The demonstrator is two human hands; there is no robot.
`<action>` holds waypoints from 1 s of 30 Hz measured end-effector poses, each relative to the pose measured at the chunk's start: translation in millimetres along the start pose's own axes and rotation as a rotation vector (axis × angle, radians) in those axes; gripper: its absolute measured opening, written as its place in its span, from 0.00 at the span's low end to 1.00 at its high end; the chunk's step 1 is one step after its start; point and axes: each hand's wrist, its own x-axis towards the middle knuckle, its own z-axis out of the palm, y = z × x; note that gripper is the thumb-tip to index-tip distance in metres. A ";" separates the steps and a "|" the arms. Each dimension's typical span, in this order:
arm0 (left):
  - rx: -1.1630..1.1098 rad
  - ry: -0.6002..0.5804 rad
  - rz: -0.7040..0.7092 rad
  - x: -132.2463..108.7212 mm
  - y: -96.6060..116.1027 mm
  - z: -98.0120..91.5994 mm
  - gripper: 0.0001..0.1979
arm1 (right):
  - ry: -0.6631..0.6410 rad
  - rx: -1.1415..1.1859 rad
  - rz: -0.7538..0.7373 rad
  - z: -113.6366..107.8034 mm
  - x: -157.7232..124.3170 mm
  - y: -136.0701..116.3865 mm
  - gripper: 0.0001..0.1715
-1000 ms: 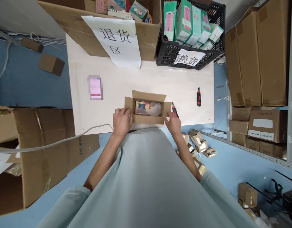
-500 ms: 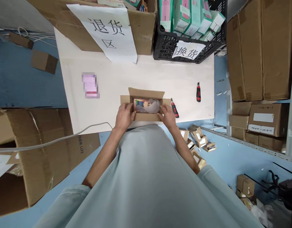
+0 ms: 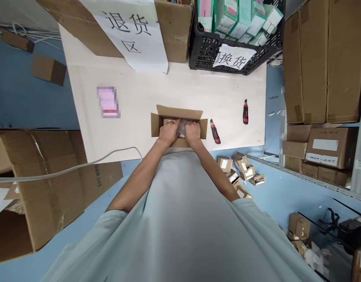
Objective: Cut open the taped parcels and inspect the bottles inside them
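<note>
A small open cardboard box (image 3: 180,143) lies on the white table close to my body, its flaps folded outward. Inside it, a translucent plastic wrap (image 3: 182,128) lies over a small printed package (image 3: 168,121), mostly covered by my hands. My left hand (image 3: 168,133) reaches into the box from the left, closed at the wrap's edge with the thumb toward the middle. My right hand (image 3: 192,133) is closed on the wrap's right part, its fingertips hidden. A red and black utility knife (image 3: 215,132) lies just right of the box.
Another utility knife (image 3: 245,112) lies farther right. A pink blurred item (image 3: 108,102) is at the left. Along the back stand a large carton (image 3: 174,43) with a paper sign and a black crate (image 3: 204,51) of green boxes. A cable (image 3: 110,153) crosses the left front edge.
Both hands have moved from the box's side flaps inward, into the box, and closed over the wrap. The printed package is now more covered. The view has shifted slightly.
</note>
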 end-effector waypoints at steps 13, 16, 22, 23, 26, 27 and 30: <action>-0.042 -0.069 -0.013 20.3 1.5 9.9 0.28 | -0.064 0.141 0.121 1.3 -3.6 0.0 0.30; -0.038 -0.061 -0.008 21.3 2.2 8.9 0.26 | -0.099 0.119 0.075 4.0 7.5 -2.5 0.29; -0.045 -0.064 -0.006 19.5 -0.4 8.8 0.32 | -0.105 0.103 -0.001 8.9 9.2 1.6 0.26; -0.046 -0.070 -0.002 19.2 -1.0 9.2 0.32 | -0.105 0.105 -0.012 9.6 5.7 2.6 0.28; -0.037 -0.086 0.014 20.1 -2.2 11.5 0.31 | -0.105 0.114 -0.031 11.2 -7.6 4.5 0.29; -0.031 -0.088 0.020 21.2 -2.0 12.5 0.30 | -0.103 0.117 -0.034 11.2 -11.8 4.9 0.28; -0.019 -0.091 0.020 26.1 -0.2 15.7 0.24 | -0.095 0.119 -0.026 8.4 -21.1 6.9 0.26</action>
